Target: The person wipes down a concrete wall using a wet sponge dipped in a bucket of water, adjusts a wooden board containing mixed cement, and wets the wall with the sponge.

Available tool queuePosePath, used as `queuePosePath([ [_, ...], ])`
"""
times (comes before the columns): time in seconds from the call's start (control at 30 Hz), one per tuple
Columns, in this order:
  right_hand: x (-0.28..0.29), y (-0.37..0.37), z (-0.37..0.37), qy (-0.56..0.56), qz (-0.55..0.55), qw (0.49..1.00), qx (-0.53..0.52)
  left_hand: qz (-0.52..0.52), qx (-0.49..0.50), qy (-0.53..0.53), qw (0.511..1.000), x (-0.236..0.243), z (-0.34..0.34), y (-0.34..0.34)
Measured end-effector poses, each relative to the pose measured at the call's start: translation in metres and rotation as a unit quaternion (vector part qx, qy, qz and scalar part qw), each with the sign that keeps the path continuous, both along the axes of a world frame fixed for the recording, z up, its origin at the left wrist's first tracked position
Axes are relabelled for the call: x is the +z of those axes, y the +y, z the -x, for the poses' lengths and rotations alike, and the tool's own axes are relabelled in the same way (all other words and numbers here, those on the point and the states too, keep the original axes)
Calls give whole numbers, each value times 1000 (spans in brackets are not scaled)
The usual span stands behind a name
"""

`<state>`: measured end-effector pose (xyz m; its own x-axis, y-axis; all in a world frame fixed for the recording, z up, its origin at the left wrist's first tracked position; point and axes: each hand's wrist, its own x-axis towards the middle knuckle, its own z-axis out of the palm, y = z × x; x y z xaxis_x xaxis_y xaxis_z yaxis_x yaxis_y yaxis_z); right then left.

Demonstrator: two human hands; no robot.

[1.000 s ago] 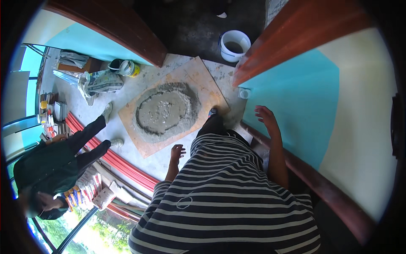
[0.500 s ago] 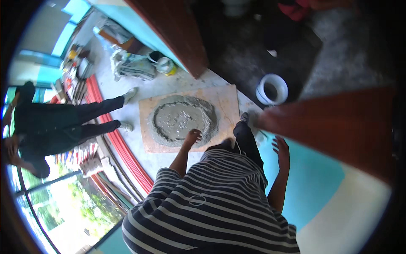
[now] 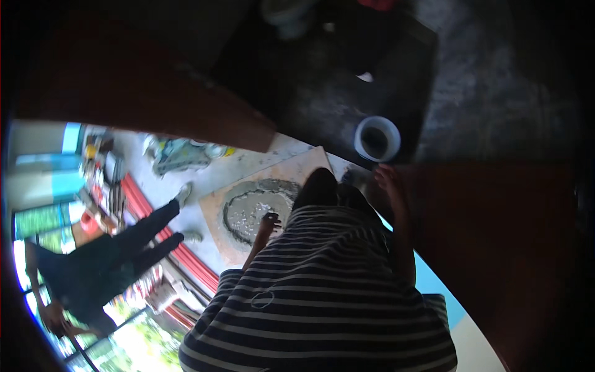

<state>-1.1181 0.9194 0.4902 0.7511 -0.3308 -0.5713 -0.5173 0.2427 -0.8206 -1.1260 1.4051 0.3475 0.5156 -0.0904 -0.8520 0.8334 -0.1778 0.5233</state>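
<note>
Brought the right hand nearer the round white plastic bucket, likely easing reach. Held nothing visible, with both hands loosely curled. Left wet grey mortar mix on a tan board beyond the left hand. Had a broad dark-red panel bounding the right hand, dark floor ahead.

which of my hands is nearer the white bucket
Your right hand, just below the white bucket in the picture; the left hand, seen against the wet cement mix, is farther off.
</note>
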Motion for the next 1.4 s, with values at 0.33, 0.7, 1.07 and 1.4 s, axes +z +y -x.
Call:
queuePosePath([
  [0.33,-49,-31,-39,42,-88,973,-208,-41,-53,-104,992,22,-268,-57],
  [0.7,-105,87,-151,153,-67,923,-346,-105,-249,-45,962,18,-616,-123],
  [1.07,-314,-28,-217,112,-14,889,-444,-107,-467,-157,864,0,-701,-356],
  [1.4,-649,-168,-247,120,-155,750,-632,-51,-583,-224,779,-163,-684,-619],
])
